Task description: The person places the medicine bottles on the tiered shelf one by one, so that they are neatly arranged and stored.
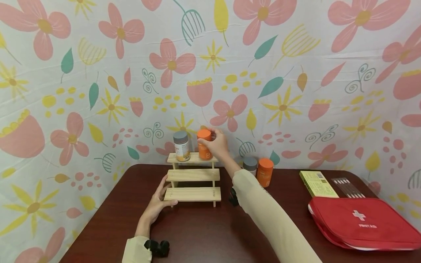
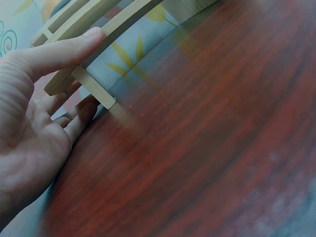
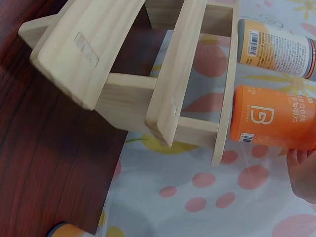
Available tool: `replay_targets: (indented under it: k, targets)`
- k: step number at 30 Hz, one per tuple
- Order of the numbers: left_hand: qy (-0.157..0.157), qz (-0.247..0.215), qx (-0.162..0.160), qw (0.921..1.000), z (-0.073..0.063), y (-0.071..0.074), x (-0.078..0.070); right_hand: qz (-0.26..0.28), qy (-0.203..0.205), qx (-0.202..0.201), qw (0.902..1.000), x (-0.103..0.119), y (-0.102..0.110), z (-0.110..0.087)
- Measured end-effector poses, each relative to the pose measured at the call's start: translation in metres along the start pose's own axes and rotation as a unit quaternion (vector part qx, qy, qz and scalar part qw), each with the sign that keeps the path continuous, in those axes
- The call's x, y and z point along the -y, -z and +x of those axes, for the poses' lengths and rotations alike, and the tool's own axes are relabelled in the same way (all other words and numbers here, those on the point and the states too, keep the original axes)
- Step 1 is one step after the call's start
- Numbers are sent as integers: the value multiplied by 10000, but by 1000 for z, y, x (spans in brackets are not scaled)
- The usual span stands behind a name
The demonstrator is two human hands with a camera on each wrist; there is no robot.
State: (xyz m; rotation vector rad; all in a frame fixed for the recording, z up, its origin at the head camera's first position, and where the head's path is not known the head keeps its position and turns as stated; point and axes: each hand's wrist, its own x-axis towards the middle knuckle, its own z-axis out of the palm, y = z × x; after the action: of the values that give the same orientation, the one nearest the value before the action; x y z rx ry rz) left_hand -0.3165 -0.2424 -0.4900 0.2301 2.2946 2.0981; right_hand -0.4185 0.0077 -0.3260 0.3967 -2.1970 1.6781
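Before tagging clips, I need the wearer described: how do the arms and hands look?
Both sleeves are cream, with a black device at the left cuff and another at the right. The left hand and right hand are ungloved.

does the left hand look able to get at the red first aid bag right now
Probably not easily: the left hand is holding the left side of the wooden stand, and the right sleeve stretches between that hand and the red first aid bag.

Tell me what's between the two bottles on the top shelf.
Only bare shelf separates the gray-capped bottle from the orange bottle, as the head view shows.
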Motion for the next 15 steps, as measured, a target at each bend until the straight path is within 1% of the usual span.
replay_targets:
  k: [7,10,15]
  targets:
    - [-45,13,-10,10000,2,-3,1,203,-150,69,9997,-3,-5,2]
    - [-39,7,-35,10000,1,-2,0,261,-234,129,9993,-4,-6,2]
    - [-103,36,30,9999,1,0,1,432,-301,267,9983,-4,-6,2]
